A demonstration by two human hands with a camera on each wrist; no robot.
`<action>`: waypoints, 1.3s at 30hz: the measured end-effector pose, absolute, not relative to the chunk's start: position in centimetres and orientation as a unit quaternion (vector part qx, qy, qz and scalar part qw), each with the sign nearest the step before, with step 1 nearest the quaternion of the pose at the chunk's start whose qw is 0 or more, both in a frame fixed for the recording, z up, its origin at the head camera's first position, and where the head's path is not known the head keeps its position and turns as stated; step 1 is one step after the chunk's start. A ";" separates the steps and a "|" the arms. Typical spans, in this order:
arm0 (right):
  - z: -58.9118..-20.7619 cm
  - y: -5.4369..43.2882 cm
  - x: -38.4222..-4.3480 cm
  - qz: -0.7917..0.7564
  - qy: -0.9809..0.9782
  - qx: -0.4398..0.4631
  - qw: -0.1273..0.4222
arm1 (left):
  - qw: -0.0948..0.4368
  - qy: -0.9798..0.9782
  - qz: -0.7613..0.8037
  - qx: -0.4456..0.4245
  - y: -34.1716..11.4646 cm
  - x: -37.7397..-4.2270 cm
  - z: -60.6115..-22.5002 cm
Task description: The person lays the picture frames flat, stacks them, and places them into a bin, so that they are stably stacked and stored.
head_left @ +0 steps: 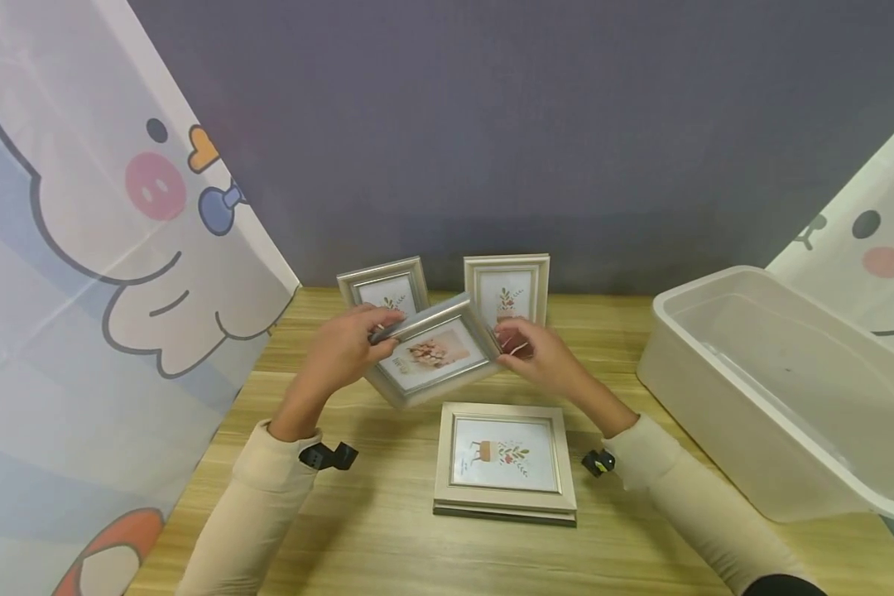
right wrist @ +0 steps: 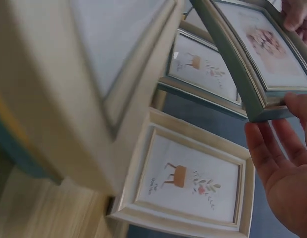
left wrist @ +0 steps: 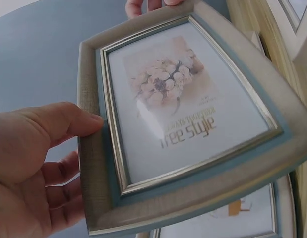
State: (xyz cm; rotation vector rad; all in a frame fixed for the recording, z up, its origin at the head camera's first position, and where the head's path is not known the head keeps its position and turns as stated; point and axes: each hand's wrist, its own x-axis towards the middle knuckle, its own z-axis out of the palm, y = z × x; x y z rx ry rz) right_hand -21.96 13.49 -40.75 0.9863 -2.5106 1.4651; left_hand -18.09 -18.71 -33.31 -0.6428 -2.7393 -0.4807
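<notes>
Between both hands a silver-grey picture frame (head_left: 434,356) with a rose-bouquet print is held up, tilted, above the table. My left hand (head_left: 348,341) pinches one side of it, thumb on the front and fingers behind, as the left wrist view shows. At the opposite side, my right hand (head_left: 542,354) grips it near a corner between thumb and fingers. Behind it a silver frame (head_left: 420,281) and a cream frame (head_left: 543,285), both with a plant print, stand on the table. Closer to me, another cream frame (head_left: 507,499) lies face up on top of a further frame.
A white plastic bin (head_left: 704,385) stands on the right of the wood-grain table (head_left: 387,538). A dark grey panel (head_left: 521,141) rises along the back edge. Cartoon-printed cloth (head_left: 67,331) hangs on the left side, with more on the right.
</notes>
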 end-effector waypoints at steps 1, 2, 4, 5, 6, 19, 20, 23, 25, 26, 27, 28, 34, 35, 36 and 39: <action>-40.9 13.6 -21.9 0.481 -0.814 0.325 0.040 | 0.145 -0.950 -0.162 -0.225 -18.5 -18.2 -33.2; -41.1 13.7 -21.8 0.482 -0.811 0.329 0.045 | 0.149 -0.949 -0.159 -0.228 -18.2 -18.3 -33.1; -41.5 13.9 -21.7 0.482 -0.807 0.338 0.054 | 0.153 -0.947 -0.156 -0.236 -17.6 -18.4 -32.9; -41.6 14.0 -21.7 0.479 -0.807 0.341 0.059 | 0.157 -0.945 -0.153 -0.242 -17.3 -18.4 -32.7; -41.7 14.2 -21.6 0.475 -0.807 0.344 0.064 | 0.159 -0.944 -0.150 -0.247 -17.0 -18.5 -32.6; -43.2 15.4 -21.1 0.483 -0.806 0.328 0.100 | 0.148 -0.935 -0.143 -0.290 -14.4 -19.5 -32.2; -43.2 15.4 -21.1 0.486 -0.803 0.329 0.107 | 0.152 -0.933 -0.136 -0.295 -14.3 -19.6 -32.2; -43.1 15.5 -21.1 0.494 -0.793 0.336 0.119 | 0.163 -0.931 -0.114 -0.306 -13.9 -19.7 -32.2; -43.2 15.5 -21.1 0.497 -0.790 0.340 0.118 | 0.164 -0.931 -0.103 -0.309 -13.6 -19.8 -32.1; -43.2 15.6 -21.2 0.498 -0.788 0.342 0.116 | 0.163 -0.932 -0.099 -0.308 -13.4 -19.8 -32.0; -43.3 15.6 -21.1 0.500 -0.787 0.344 0.114 | 0.161 -0.933 -0.095 -0.307 -13.2 -19.8 -31.9; -43.4 15.7 -21.1 0.501 -0.786 0.346 0.110 | 0.157 -0.935 -0.092 -0.304 -13.0 -19.7 -31.9; -43.7 16.1 -20.8 0.500 -0.783 0.353 0.114 | 0.132 -0.946 -0.082 -0.286 -12.1 -19.4 -31.8; -43.8 16.1 -20.8 0.499 -0.783 0.353 0.117 | 0.131 -0.946 -0.083 -0.285 -12.1 -19.4 -31.8; -43.8 16.2 -20.7 0.497 -0.784 0.352 0.118 | 0.131 -0.946 -0.083 -0.285 -12.0 -19.4 -31.9; -43.8 16.3 -20.6 0.496 -0.785 0.353 0.119 | 0.132 -0.944 -0.088 -0.289 -11.9 -19.6 -32.1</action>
